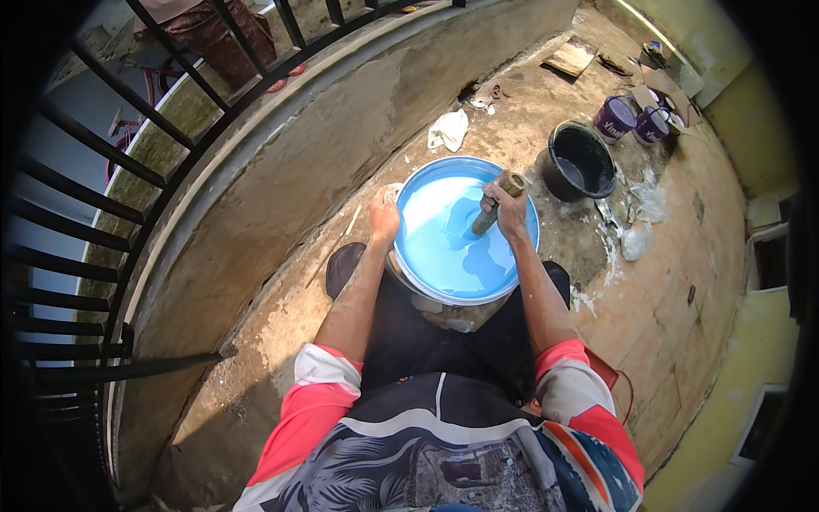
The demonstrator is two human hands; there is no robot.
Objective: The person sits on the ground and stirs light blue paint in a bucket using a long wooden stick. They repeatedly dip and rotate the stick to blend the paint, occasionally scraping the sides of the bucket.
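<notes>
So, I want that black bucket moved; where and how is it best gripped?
Likely the rim of the black bucket, on the side nearest the person, from above: it stands upright, mouth open, so that edge is exposed. The blue paint tub sits to its left and a purple pail close beyond. I can't make out a handle.

Glossy, smooth paint lies below the right hand; the stick it grips looks rough, wooden; the black bucket beyond, dull plastic.

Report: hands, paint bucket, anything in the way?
Left hand on paint bucket rim. Right hand gripping stick, end in blue paint. Black bucket to right, not blocking.
</notes>
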